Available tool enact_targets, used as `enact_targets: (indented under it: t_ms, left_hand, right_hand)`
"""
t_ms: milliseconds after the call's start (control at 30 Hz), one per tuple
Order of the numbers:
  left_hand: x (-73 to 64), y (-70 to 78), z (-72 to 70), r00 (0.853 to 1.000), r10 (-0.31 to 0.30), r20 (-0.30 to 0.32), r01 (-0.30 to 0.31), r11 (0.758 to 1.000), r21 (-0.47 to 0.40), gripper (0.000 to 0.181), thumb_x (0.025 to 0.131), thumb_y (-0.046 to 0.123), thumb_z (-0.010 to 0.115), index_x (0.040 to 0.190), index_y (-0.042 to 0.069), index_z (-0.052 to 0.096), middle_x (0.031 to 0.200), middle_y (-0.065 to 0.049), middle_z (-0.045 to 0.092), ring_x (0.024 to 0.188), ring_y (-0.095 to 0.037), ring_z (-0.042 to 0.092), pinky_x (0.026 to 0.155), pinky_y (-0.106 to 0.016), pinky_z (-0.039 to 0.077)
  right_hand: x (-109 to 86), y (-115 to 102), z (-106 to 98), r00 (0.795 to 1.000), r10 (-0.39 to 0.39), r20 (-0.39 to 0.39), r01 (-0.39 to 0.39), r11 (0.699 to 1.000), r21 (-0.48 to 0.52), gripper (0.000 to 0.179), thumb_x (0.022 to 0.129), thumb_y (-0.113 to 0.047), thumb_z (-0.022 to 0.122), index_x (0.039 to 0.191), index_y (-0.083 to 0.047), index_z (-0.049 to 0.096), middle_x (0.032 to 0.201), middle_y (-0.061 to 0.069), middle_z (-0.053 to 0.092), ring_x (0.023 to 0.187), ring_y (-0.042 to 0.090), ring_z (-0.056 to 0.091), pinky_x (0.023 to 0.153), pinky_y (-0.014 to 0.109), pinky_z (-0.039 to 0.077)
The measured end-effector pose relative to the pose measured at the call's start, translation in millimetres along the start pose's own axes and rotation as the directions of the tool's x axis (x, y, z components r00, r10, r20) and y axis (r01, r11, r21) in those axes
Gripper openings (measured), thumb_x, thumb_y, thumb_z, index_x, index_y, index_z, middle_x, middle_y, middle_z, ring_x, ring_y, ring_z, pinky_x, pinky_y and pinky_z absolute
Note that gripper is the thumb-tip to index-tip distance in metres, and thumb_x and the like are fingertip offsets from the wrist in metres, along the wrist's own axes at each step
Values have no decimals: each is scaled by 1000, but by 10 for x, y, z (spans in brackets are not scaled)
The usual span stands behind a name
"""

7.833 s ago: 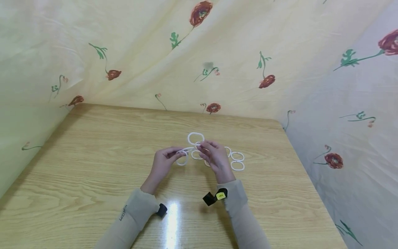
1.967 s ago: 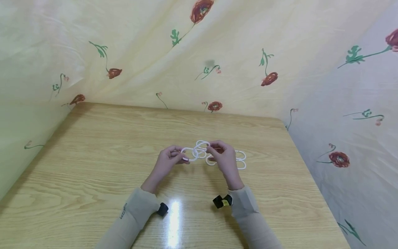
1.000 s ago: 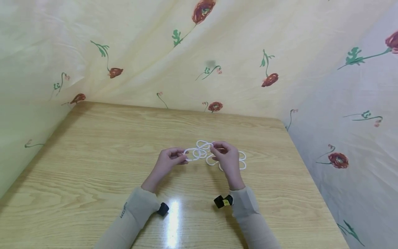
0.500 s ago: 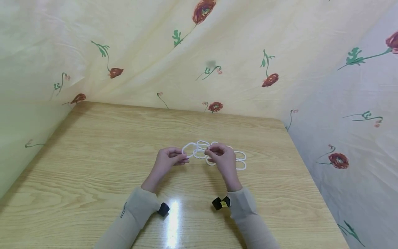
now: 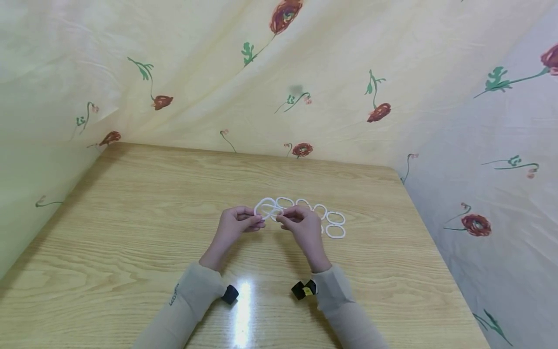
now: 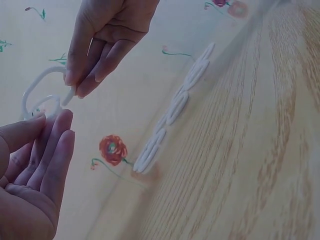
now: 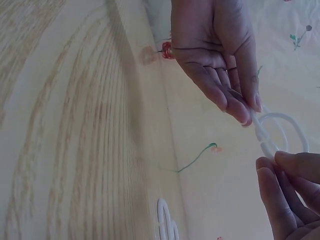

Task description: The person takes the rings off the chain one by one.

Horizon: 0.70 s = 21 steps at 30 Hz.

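Observation:
In the head view my left hand (image 5: 233,230) pinches a white oval chain link (image 5: 255,207) between thumb and fingertips, holding it upright. My right hand (image 5: 305,232) faces it from the right and pinches a second white oval link by its end. In the left wrist view the two links cross between the fingertips, one loop (image 6: 25,95) overlapping the other. The right wrist view has the right hand (image 7: 295,195) at lower right and the left hand above it, fingertips close together at the links. Fingers hide parts of both.
Several more white oval links (image 5: 335,231) lie in a cluster on the wooden table (image 5: 165,203), behind and right of the right hand, some partly hidden by it. Flower-patterned cloth (image 5: 196,111) hangs behind the table and at both sides.
The right hand has moved left over the last second, bringing its link across the left hand's link and uncovering more table links. The left hand's link has turned more upright.

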<state>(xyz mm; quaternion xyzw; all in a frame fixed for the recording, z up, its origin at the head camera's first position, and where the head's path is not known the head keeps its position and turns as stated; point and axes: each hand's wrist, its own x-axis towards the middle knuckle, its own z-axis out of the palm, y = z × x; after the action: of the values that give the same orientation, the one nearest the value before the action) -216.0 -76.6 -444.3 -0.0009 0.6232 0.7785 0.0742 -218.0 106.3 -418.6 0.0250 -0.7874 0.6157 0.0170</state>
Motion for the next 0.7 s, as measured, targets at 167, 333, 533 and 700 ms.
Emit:
enact_targets:
  t_ms: [167,333,533,700]
  left_hand:
    - [-4,6,9,1000,-1,-11,1,1000,-5,19,84,-3,63,97,-15,59,83,-16,69,70,-18,69,69,-31,57]
    - [-11,10,14,1000,-3,-17,2,1000,-23,18,83,-3,64,96,-15,59,82,-16,70,69,-19,69,69,-31,57]
    - [-7,2,18,999,-6,-36,5,1000,-19,16,83,-3,64,93,-14,60,80,-15,70,68,-18,69,68,-31,57]
    - [-5,-7,20,998,-1,-55,0,1000,-10,15,82,-5,65,91,-15,60,79,-16,69,66,-18,69,66,-31,57]
  right_hand:
    - [-17,-10,12,1000,-30,-1,30,1000,-9,13,75,-4,75,84,3,68,83,15,69,81,42,65,63,27,57]
    - [-18,-16,16,1000,-27,-1,27,1000,-14,11,74,-3,75,82,1,68,83,14,69,81,42,64,63,26,57]
    - [-27,-30,23,999,-44,-8,43,998,-55,10,74,-4,76,81,-1,69,82,12,69,78,40,65,62,25,56]
    - [-40,-32,27,998,-63,-8,62,994,-95,9,75,-6,76,80,-3,70,81,10,70,75,34,67,60,24,56]
